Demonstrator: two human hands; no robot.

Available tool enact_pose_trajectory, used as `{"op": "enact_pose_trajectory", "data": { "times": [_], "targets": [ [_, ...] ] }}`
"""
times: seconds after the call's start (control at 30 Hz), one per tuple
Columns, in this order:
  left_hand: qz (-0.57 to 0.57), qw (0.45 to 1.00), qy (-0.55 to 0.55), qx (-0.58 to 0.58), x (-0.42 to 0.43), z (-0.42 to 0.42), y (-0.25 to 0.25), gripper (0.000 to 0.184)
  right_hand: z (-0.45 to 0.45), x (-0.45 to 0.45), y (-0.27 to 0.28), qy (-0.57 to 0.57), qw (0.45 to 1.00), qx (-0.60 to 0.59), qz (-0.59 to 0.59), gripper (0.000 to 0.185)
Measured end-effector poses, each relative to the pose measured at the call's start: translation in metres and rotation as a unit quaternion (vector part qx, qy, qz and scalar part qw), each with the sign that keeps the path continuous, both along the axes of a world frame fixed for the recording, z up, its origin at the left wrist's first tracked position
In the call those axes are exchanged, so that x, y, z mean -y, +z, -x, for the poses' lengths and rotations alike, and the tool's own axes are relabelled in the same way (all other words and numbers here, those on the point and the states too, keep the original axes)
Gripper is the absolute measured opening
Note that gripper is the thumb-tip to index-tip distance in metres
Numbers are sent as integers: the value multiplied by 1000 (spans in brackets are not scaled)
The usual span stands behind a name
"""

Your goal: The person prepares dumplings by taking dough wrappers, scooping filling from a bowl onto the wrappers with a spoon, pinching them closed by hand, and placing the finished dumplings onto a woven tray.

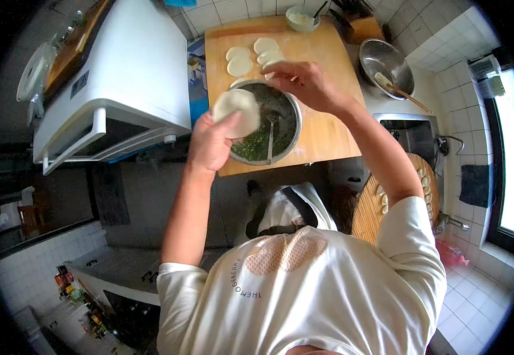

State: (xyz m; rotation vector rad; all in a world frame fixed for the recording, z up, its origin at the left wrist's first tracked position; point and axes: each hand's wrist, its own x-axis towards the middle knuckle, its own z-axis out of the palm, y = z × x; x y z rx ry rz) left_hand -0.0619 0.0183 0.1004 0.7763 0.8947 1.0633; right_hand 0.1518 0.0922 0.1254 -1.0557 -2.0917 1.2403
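A round, flat dough wrapper (233, 109) lies in my left hand (211, 142), with the thumb on top of it, over the left rim of a steel bowl. Chopped green filling (254, 144) fills the lower part of that steel bowl (297, 127), and a spoon (270, 139) leans in it. My right hand (301, 83) is above the bowl's upper right rim, its fingers bent downward; their tips are too small to show what they hold, if anything. Several more dough wrappers (240, 65) rest on the wooden board (328, 59) beyond the bowl.
A small bowl (302, 19) stands at the board's far edge. To the right are a metal basin (387, 68) with a wooden-handled tool, a sink (410, 133) and a round woven tray (366, 207) bearing dumplings. A white appliance (133, 71) stands on the left.
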Motion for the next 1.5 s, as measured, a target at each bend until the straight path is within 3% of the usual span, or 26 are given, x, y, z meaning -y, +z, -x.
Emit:
{"op": "enact_pose_trajectory", "data": {
  "times": [0.03,0.1,0.13,0.33,0.37,0.43,0.47,0.53,0.63,0.7,0.77,0.8,0.87,1.03,1.1,1.5],
  "targets": [
    [-8,997,20,75,1,6,2,32,-4,0,0,-2,982,159,-103,30],
    [0,993,29,117,5,21,-3,38,-12,4,-54,116,971,131,-162,31],
    [3,988,44,146,7,24,-3,38,-5,15,-50,174,949,211,-160,28],
    [96,962,150,207,15,34,-28,40,26,37,-85,289,867,343,-216,22],
    [99,960,154,210,16,36,-36,40,24,36,-88,295,866,344,-214,22],
    [112,963,144,199,21,39,-52,43,11,36,-93,190,924,168,-287,9],
    [128,958,161,198,24,37,-58,42,6,35,-93,195,923,170,-284,9],
    [138,956,175,190,29,35,-67,42,-2,33,-86,15,974,104,-201,9],
    [153,956,183,170,34,33,-75,40,-10,25,-83,-40,981,78,-176,13],
    [134,959,182,171,35,32,-80,39,-10,23,-85,-38,982,105,-152,16],
    [140,955,193,176,35,29,-78,36,-12,20,-94,45,954,62,-289,15],
    [140,951,207,181,34,28,-76,33,-14,27,-90,45,954,62,-289,15],
    [139,948,208,195,34,29,-78,33,-21,46,-77,60,979,114,-157,15],
    [133,945,219,201,36,28,-81,33,-21,41,-78,-41,982,105,-150,18],
    [132,946,214,204,36,29,-79,34,-21,44,-83,-54,990,131,5,20],
    [105,941,226,229,41,26,-84,35,-25,57,-100,-136,968,24,209,26]
  ]
}}
